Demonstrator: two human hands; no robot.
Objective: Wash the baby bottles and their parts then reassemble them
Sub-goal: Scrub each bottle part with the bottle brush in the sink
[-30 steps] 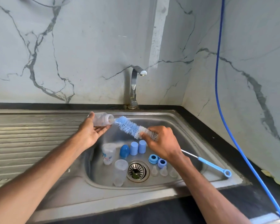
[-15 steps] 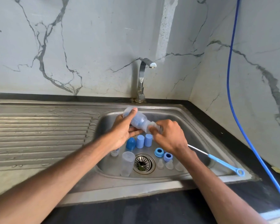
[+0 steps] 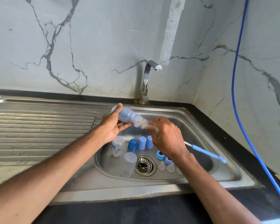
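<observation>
Left hand [image 3: 113,127] around bottle [image 3: 126,116], right hand [image 3: 166,138] seemingly around brush [image 3: 205,151], bristles [image 3: 141,122] partly inside.

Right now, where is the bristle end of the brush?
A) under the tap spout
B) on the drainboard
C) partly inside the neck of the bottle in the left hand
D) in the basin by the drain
C: the bristles of the brush run into the neck of the bottle held by the left hand; the right hand grips the brush behind them.
</observation>
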